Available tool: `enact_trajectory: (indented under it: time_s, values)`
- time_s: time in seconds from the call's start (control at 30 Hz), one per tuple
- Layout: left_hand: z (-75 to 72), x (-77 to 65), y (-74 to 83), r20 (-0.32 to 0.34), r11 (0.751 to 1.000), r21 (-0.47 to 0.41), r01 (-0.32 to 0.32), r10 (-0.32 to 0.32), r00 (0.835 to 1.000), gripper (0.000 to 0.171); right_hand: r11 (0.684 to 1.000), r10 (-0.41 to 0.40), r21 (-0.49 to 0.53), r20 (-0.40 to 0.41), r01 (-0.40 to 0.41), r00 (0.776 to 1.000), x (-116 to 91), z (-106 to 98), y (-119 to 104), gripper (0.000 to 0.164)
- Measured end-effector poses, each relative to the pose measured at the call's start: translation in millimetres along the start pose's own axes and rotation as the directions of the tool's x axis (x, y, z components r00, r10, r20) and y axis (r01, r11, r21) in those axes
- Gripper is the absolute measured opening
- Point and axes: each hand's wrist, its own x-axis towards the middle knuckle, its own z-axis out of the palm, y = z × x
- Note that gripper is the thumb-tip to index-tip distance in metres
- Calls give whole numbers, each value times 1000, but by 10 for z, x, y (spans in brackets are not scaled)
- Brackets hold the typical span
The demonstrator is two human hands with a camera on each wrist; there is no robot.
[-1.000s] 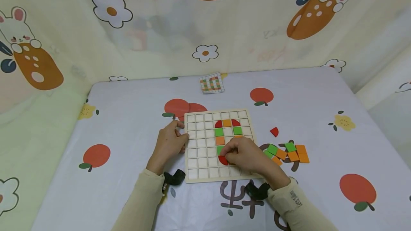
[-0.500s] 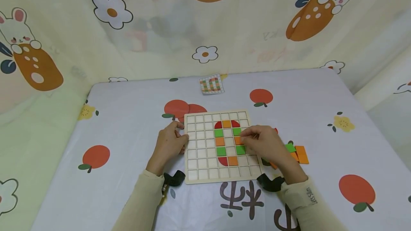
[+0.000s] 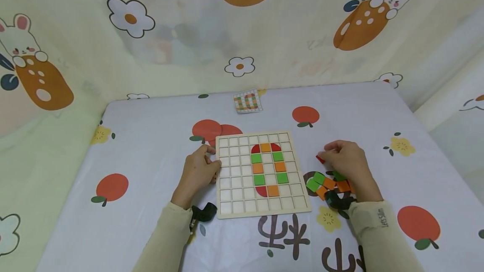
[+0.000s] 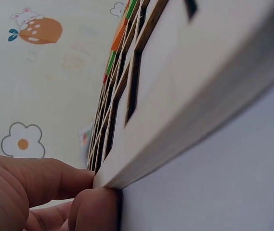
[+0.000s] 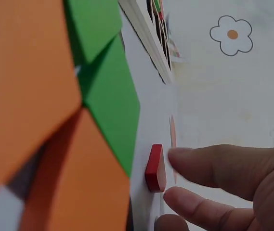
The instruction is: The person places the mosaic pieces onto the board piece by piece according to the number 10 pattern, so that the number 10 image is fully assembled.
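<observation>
Board with grid (image 3: 235, 171) taken as landmark; lies flat on the printed cloth (image 3: 151, 200).

Red piece (image 5: 154, 168): beyond the board's right rim, well apart from it, just farther out than the loose tiles (image 3: 329, 184), an orange and green heap nearer to that same rim. Handling, judged: very light, stiff, probably painted wood, hard to break. Faces look smooth, so it may skid on cloth if nudged. Best hold: thumb and fingertip on opposite side edges, top face left free; small size leaves little to grip.

Board, judged: light and rigid, with shallow cells; hold by the rim, keep level so that seated tiles do not shift. Seated tiles, red, orange and green, outline a ring right of the board's middle; the ring's near right corner cell is bare.

Right hand (image 3: 345, 160): right of the board, at the red piece. Thumb and forefinger bent toward each other, tips a little apart, red piece right at the tips. Actual contact: cannot tell. No firm clamp seen.

Left hand (image 3: 196, 171): at the board's left rim; thumb and forefinger nearly together, pinching the edge, other fingers curled.

Patterned card (image 3: 247, 101): past the board's far rim, not touching it; shows a coloured grid, details too small to read.
</observation>
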Motion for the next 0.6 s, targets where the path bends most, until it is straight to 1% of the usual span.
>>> enact_trajectory:
  time_s: [0.13,0.33,0.43,0.53,0.6]
  values:
    - [-2,-4,2,1,1000,-4,5,-5,1000,28,999,-14,-33,3,14,1000,12,14,-4,37]
    - [-6,-17,8,1,1000,-14,2,-2,1000,28,999,-21,-33,16,22,1000,7,27,-5,32]
    - [-7,-19,7,0,1000,-15,-1,1,1000,28,998,-42,-37,16,43,999,3,29,-8,30]
    - [-5,-14,2,-2,1000,-17,-4,4,1000,28,999,-50,-17,12,50,999,-2,29,-10,28]
    - [-5,-10,0,-1,1000,-19,-7,7,1000,28,999,-48,21,22,48,999,-10,18,-8,27]
